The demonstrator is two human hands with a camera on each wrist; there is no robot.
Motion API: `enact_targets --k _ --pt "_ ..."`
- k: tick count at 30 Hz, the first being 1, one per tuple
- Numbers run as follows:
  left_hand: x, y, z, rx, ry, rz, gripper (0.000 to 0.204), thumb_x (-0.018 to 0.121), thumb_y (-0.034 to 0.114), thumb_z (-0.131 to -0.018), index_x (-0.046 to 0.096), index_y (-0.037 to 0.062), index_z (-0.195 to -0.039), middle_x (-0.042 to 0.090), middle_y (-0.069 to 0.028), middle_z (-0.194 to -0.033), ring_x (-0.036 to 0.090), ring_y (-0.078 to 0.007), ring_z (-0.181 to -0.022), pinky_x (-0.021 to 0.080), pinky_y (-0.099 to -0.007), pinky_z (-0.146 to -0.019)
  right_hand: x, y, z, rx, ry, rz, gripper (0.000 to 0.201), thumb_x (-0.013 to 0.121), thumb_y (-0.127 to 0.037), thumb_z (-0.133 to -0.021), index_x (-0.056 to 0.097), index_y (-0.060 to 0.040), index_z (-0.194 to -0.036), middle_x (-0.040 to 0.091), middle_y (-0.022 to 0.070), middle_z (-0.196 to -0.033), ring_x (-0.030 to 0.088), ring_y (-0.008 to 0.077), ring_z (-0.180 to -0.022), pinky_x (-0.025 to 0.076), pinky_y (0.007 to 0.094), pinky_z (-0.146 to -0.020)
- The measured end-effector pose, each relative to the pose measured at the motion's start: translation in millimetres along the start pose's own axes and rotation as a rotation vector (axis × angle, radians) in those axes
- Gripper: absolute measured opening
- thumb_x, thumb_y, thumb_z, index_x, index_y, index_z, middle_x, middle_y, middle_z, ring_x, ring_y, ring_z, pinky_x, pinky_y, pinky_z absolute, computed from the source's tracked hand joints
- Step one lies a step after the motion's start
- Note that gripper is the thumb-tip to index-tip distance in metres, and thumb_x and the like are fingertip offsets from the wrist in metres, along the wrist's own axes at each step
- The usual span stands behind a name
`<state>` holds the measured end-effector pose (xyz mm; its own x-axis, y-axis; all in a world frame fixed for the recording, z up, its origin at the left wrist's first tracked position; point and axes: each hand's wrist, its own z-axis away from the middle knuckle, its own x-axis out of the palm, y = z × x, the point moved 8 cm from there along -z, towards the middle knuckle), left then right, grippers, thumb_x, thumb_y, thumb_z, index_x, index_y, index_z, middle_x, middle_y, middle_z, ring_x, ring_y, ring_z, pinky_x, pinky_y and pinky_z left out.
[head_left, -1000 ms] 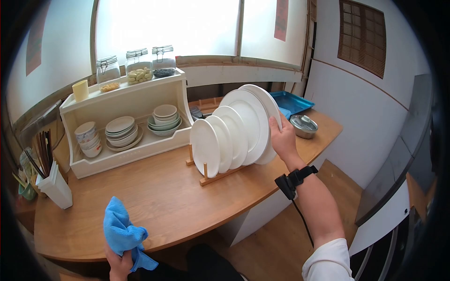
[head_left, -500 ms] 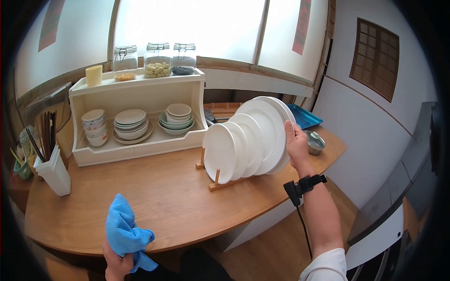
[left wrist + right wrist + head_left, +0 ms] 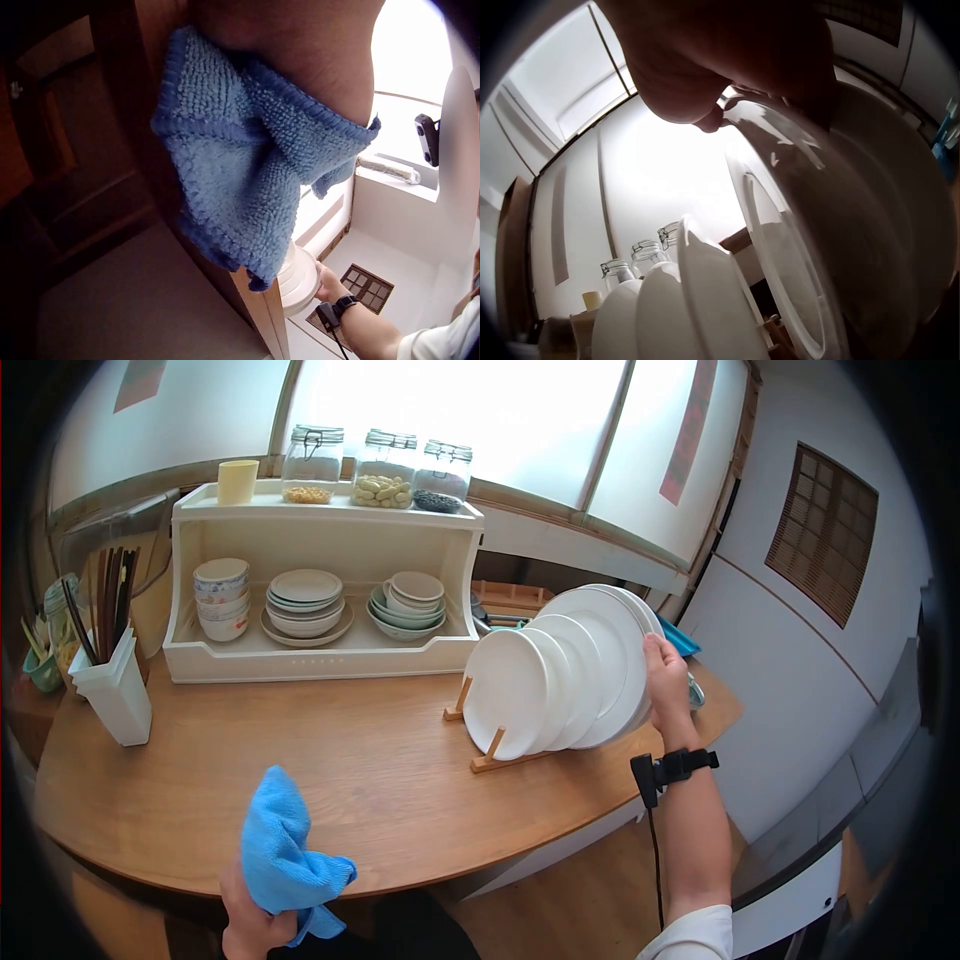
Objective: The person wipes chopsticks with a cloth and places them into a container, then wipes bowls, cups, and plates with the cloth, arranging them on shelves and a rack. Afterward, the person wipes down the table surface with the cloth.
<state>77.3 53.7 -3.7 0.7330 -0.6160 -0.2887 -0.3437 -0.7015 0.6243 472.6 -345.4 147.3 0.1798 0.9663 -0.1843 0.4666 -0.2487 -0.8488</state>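
In the head view my right hand [image 3: 668, 678] grips the right rim of a large white plate [image 3: 870, 247], thumb on one face and fingers behind. This plate is at the right end of a row of white plates [image 3: 507, 695], which stand upright in a wooden dish rack [image 3: 488, 763]. The right wrist view shows the rim between thumb and fingers, close beside another large plate. Low at the left, my left hand [image 3: 252, 922] clutches a bunched blue cloth [image 3: 285, 850] near the table's front edge. Part of that hand is covered by the cloth.
A white shelf [image 3: 320, 668] with stacked bowls and small plates stands at the back of the wooden table [image 3: 300, 740]. Glass jars [image 3: 383, 470] and a yellow cup [image 3: 237, 482] top it. A white chopstick holder [image 3: 115, 685] is at left, a blue tray [image 3: 680, 638] behind the plates.
The head view has turned right to left across the scene, so everything sits further right. My right hand keeps its grip on the plate, now closer against the row; the left still holds the cloth.
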Motion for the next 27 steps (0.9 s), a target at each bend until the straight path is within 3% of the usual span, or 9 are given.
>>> enact_targets --k 2,4,6,14,17,19,22,24,27 --pt "-1 -5 2 0.004 -0.013 -0.009 0.044 0.059 0.012 -0.067 0.055 -0.0066 -0.107 0.062 -0.0214 -0.085 0.063 -0.0395 -0.075 0.05 -0.0392 -0.068 -8 -22 6 -0.184 0.128 0.097 0.039 0.051 -0.029 -0.098 0.058 0.0032 -0.119 0.065 0.0112 -0.105 0.06 0.0135 -0.092 0.047 0.0275 -0.081" --pt "0 -7 3 0.009 -0.029 -0.015 0.045 0.059 0.012 -0.066 0.055 -0.0065 -0.108 0.062 -0.0213 -0.085 0.063 -0.0394 -0.076 0.05 -0.0391 -0.068 -9 -31 12 -0.174 0.111 0.163 0.033 0.048 -0.021 -0.098 0.055 0.003 -0.12 0.064 0.0137 -0.11 0.062 0.0164 -0.096 0.048 0.029 -0.083" --pt "1 -4 2 0.026 -0.038 -0.053 0.045 0.06 0.011 -0.066 0.056 -0.0063 -0.108 0.063 -0.0206 -0.085 0.064 -0.0388 -0.076 0.051 -0.0389 -0.068 -14 -42 17 -0.275 0.168 0.429 0.03 0.049 -0.017 -0.097 0.057 0.0017 -0.119 0.065 0.0149 -0.107 0.063 0.0189 -0.095 0.049 0.03 -0.084" --pt "0 -3 1 0.033 -0.059 -0.052 0.044 0.066 0.014 -0.066 0.058 -0.0042 -0.105 0.063 -0.0193 -0.086 0.064 -0.0366 -0.073 0.051 -0.0385 -0.064 -41 -54 21 -0.534 0.296 0.505 0.027 0.057 -0.011 -0.092 0.058 0.0011 -0.116 0.067 0.0136 -0.101 0.065 0.0198 -0.088 0.052 0.0321 -0.079" --pt "0 -4 2 0.038 -0.056 -0.077 0.043 0.066 0.015 -0.067 0.059 -0.004 -0.105 0.063 -0.0191 -0.086 0.064 -0.0366 -0.073 0.051 -0.0387 -0.064 -43 -28 5 -0.399 0.183 0.547 0.027 0.058 -0.016 -0.093 0.059 -0.0006 -0.116 0.067 0.0108 -0.099 0.064 0.017 -0.086 0.051 0.0302 -0.077" --pt "1 -6 4 0.022 -0.061 -0.071 0.044 0.066 0.016 -0.068 0.059 -0.004 -0.106 0.063 -0.0191 -0.086 0.064 -0.0367 -0.073 0.051 -0.0389 -0.064 -38 2 3 -0.028 0.07 0.303 0.029 0.06 -0.02 -0.093 0.06 -0.0023 -0.115 0.067 0.0066 -0.099 0.062 0.0131 -0.085 0.05 0.0275 -0.075" --pt "-1 -8 4 0.013 -0.026 -0.077 0.042 0.065 0.015 -0.068 0.06 -0.0033 -0.105 0.063 -0.0194 -0.087 0.064 -0.0371 -0.074 0.051 -0.0391 -0.065 -34 38 -9 0.025 -0.032 0.102 0.033 0.059 -0.024 -0.094 0.058 -0.0019 -0.118 0.066 0.005 -0.102 0.062 0.0108 -0.084 0.051 0.0264 -0.073" --pt "2 -4 1 0.103 -0.094 -0.075 0.04 0.065 0.014 -0.068 0.062 -0.0022 -0.104 0.064 -0.0194 -0.088 0.064 -0.0371 -0.075 0.051 -0.0394 -0.065 -35 52 -12 0.021 -0.013 0.024 0.032 0.059 -0.024 -0.094 0.06 -0.0016 -0.117 0.066 0.004 -0.101 0.061 0.0103 -0.085 0.049 0.0258 -0.074" --pt "3 8 -10 0.118 -0.068 -0.066 0.038 0.066 0.013 -0.067 0.063 -0.0004 -0.103 0.065 -0.0186 -0.088 0.064 -0.0368 -0.077 0.051 -0.0394 -0.066 -33 51 -9 -0.03 0.031 -0.058 0.031 0.059 -0.023 -0.094 0.061 -0.0006 -0.115 0.066 0.0032 -0.102 0.06 0.01 -0.087 0.047 0.0254 -0.077"
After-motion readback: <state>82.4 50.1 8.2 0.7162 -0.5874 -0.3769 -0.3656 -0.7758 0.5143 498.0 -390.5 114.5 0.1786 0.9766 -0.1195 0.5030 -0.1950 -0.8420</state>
